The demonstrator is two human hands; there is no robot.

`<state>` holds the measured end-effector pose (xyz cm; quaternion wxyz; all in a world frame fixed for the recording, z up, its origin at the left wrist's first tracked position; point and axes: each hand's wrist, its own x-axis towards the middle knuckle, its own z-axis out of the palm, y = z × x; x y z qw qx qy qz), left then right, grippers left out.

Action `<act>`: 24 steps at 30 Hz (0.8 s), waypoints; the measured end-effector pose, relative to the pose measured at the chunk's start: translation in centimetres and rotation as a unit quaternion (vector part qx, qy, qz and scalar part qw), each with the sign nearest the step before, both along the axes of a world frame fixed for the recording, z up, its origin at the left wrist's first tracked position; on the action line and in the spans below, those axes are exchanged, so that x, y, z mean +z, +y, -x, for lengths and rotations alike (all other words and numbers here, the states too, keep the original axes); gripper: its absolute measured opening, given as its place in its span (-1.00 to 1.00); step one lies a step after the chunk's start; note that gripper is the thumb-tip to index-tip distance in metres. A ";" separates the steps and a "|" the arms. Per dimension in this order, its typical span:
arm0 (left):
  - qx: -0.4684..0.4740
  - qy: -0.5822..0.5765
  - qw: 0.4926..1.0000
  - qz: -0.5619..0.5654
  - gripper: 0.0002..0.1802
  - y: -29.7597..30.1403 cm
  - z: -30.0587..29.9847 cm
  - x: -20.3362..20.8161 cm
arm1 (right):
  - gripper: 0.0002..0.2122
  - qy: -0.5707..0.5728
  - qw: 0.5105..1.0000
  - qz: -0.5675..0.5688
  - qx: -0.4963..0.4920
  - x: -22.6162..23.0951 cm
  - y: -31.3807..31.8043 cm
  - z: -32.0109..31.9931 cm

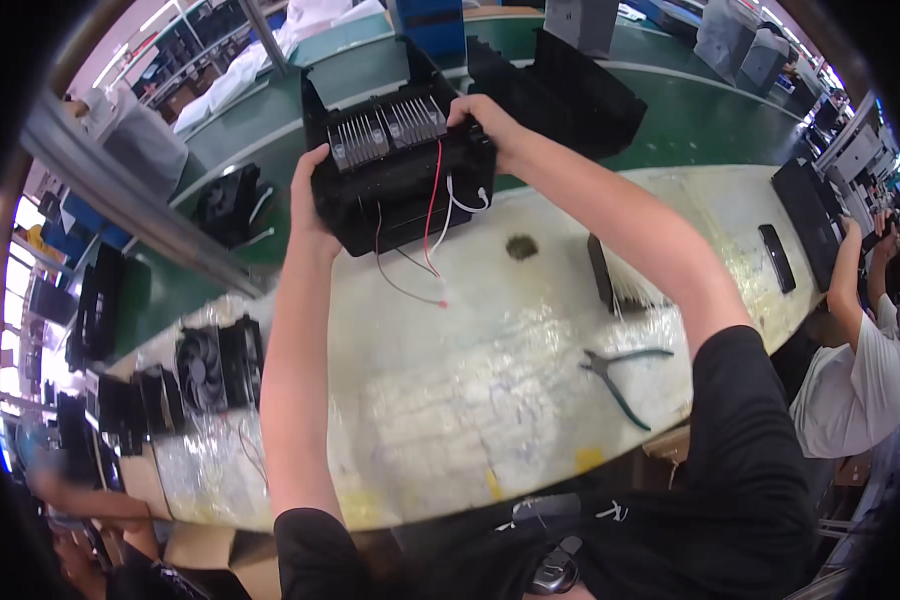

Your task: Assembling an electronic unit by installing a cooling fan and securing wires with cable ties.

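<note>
Both my hands hold a black plastic housing [400, 190] at the far side of the table. A silver finned heat sink [385, 132] sits on it. My left hand [313, 200] is closed on its left side, thumb by the fins. On the other side my right hand [485, 128] grips near the fins' right end. A red wire [434, 195], white wires [450, 215] and thin dark wires [378, 230] hang from the near face. The fingers beneath and behind the housing are hidden.
Green-handled cutters [620, 380] lie on the film-covered table [450, 400]. White cable ties [635, 290] are under my right forearm. Black fan units [215, 365] stand at left. Another black housing [570, 95] is on the green conveyor [690, 110]. A metal post [140, 195] rises left; co-workers sit both sides.
</note>
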<state>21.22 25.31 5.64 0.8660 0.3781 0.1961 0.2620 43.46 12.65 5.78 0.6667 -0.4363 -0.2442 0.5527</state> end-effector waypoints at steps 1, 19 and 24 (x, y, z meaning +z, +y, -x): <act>-0.006 0.001 1.000 0.008 -0.60 1.7 -1.6 -0.8 | -0.78 -0.008 0.999 0.028 -0.027 -0.6 2.0 -1.7; 0.255 0.123 0.878 -0.386 -0.47 -0.4 -3.0 -4.4 | -0.63 -0.602 0.729 0.323 -0.050 -1.2 -5.1 -20.3; 0.201 0.096 0.887 -0.404 -0.55 -7.4 3.6 -1.0 | -0.56 -0.502 0.804 0.309 -0.080 3.8 -6.7 -20.3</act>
